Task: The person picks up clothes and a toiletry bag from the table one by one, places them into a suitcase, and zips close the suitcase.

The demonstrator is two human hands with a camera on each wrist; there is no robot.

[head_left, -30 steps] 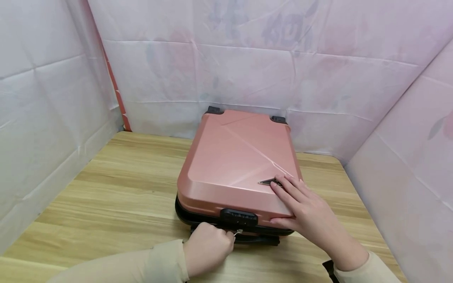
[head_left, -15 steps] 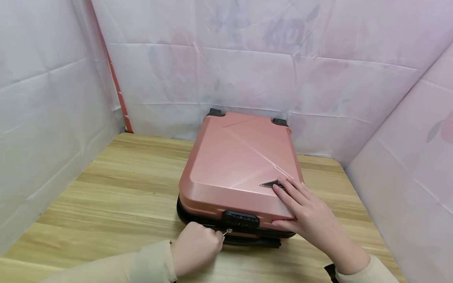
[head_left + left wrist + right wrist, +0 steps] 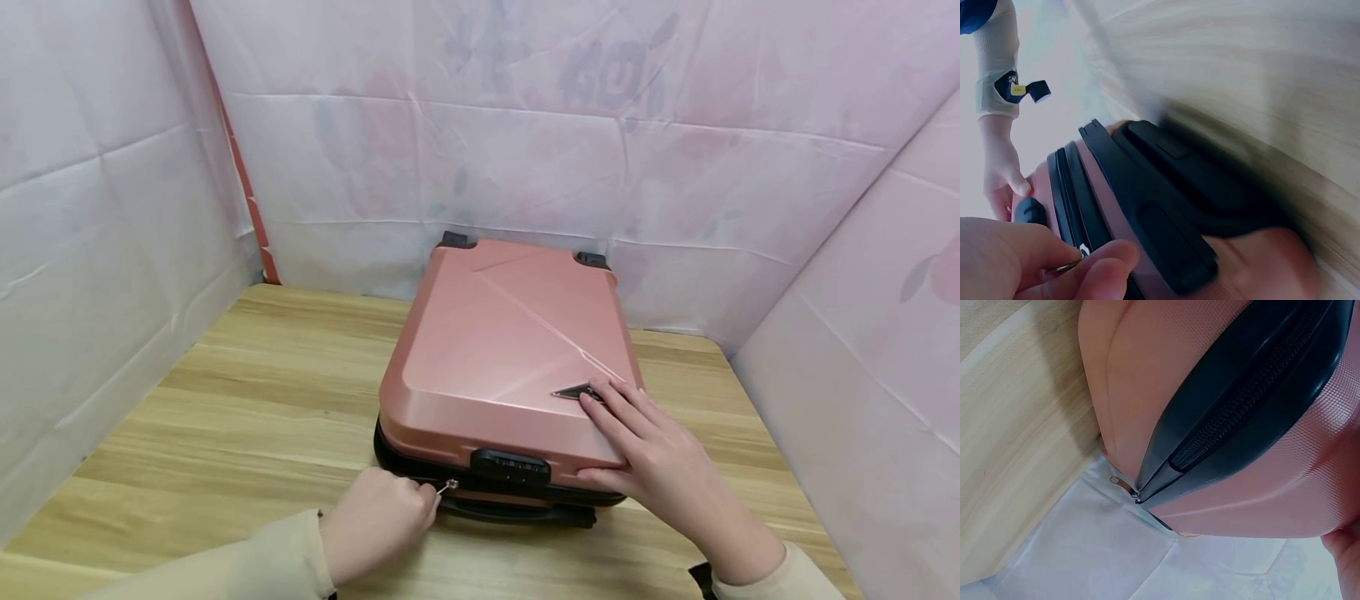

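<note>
A pink hard-shell suitcase (image 3: 510,325) lies flat on the wooden table. My left hand (image 3: 378,521) pinches a small metal zipper pull (image 3: 452,483) between thumb and curled fingers, at the front left of the black zipper band. The left wrist view shows the same pull (image 3: 1065,267) beside the black carry handle (image 3: 1154,212). My right hand (image 3: 660,458) rests on the case's front right corner, fingers extended on the lid by a dark triangular badge (image 3: 572,391) and thumb on the front side. A black combination lock (image 3: 510,467) sits between the hands.
In the right wrist view, zipper teeth (image 3: 1235,406) run along the side to a second pull (image 3: 1124,486) at the end. Black wheels (image 3: 455,240) face the fabric back wall (image 3: 517,167). Fabric walls also stand left and right. Bare tabletop (image 3: 247,417) shows on the left.
My left hand has drawn the zipper pull leftward along the front of the suitcase, from below the lock toward the left corner. My right hand has stayed in place on the lid.
</note>
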